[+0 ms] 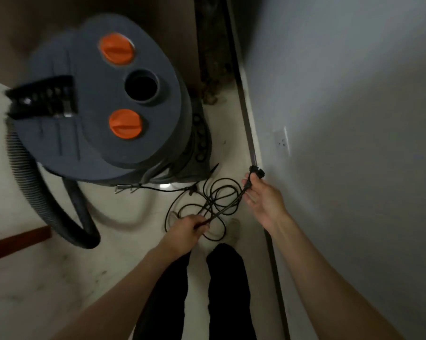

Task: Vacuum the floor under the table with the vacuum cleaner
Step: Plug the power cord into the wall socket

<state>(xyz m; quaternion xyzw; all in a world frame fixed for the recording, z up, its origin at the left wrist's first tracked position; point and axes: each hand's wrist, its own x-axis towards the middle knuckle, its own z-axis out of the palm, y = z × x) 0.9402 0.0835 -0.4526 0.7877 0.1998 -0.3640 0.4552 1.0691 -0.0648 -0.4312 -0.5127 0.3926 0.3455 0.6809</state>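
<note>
The vacuum [104,99], a bulky grey drum that looks heavy, stands on the floor [47,278] ahead of me beside the wall [354,94]; I judge it best rolled or lifted by its black top handle. Its ribbed hose [35,192] is flexible. The thin cord [207,197] lies limp in loose coils. My left hand [187,229] grips the cord; my right hand [261,195] pinches the rigid plug [256,171], just below the socket [283,142].

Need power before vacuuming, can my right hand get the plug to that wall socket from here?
Probably yes: the right hand holds the plug beside the wall, and nothing shows between it and the socket.
</note>
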